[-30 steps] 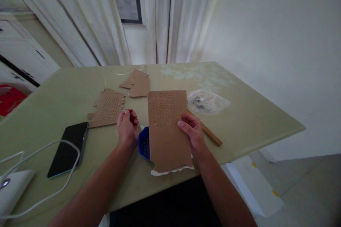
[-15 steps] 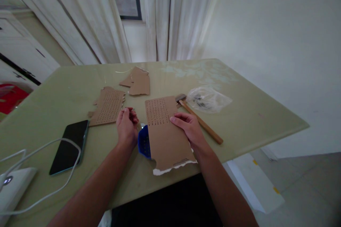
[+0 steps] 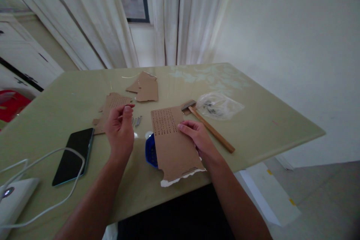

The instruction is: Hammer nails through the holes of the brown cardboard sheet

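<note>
Mid nail-setting: right hand (image 3: pixel 198 137) pressing punched cardboard (image 3: pixel 171 140) flat over blue basket (image 3: pixel 151 151), left hand (image 3: pixel 120 126) pinching, seemingly, one nail; next, seating its tip in a hole.

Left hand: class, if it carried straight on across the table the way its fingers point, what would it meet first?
Probably the perforated cardboard piece lying just beyond the left hand, which is raised with thumb and fingers pinched together. The loose nails lie off to its right. Depth is unclear, so it might pass above the cardboard.
</note>
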{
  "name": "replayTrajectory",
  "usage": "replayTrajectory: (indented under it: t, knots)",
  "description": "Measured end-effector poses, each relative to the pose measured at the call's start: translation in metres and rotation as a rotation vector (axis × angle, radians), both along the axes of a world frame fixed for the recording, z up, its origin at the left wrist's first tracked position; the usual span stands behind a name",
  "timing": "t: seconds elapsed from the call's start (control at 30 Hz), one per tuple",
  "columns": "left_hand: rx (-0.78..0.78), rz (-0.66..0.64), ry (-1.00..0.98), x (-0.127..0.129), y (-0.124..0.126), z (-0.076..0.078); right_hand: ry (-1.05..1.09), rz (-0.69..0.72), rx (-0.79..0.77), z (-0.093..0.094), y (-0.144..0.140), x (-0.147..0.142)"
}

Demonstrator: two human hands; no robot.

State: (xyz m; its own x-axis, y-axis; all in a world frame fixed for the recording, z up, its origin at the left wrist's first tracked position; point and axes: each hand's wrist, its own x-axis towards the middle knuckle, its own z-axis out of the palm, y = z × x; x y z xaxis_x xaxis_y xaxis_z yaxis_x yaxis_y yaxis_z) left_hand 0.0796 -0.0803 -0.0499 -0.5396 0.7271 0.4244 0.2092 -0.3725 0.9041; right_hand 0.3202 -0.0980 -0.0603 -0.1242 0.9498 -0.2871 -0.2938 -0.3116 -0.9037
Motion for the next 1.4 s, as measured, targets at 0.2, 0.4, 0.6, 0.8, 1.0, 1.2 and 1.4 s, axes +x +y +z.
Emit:
replayTrajectory:
  t: [0.2, 0.4, 0.6, 0.8, 1.0, 1.2, 1.4]
  knots:
    - [-0.063, -0.244, 0.197, -0.006, -0.015, 0.017, 0.001, 0.001, -0.002, -0.002, -0.001, 0.0]
    - [-0.083, -0.261, 0.06, -0.014, -0.034, -0.008, -0.023, -0.006, -0.026, -0.003, -0.001, 0.0]
    - [-0.152, -0.362, 0.072, -0.018, -0.038, -0.008, -0.073, -0.027, -0.036, 0.0, -0.001, -0.001]
    - [-0.146, -0.408, 0.131, -0.017, -0.038, -0.007, -0.115, -0.024, -0.043, 0.0, -0.001, -0.002]
    - [-0.267, -0.437, -0.019, -0.016, -0.04, -0.006, -0.085, -0.031, -0.063, 0.001, -0.002, -0.003]
    - [-0.135, -0.547, 0.248, -0.017, -0.04, -0.006, -0.058, -0.033, -0.065, 0.001, -0.002, -0.003]
    - [-0.076, -0.561, 0.341, -0.02, -0.039, -0.007, -0.029, -0.03, -0.044, 0.002, -0.002, -0.003]
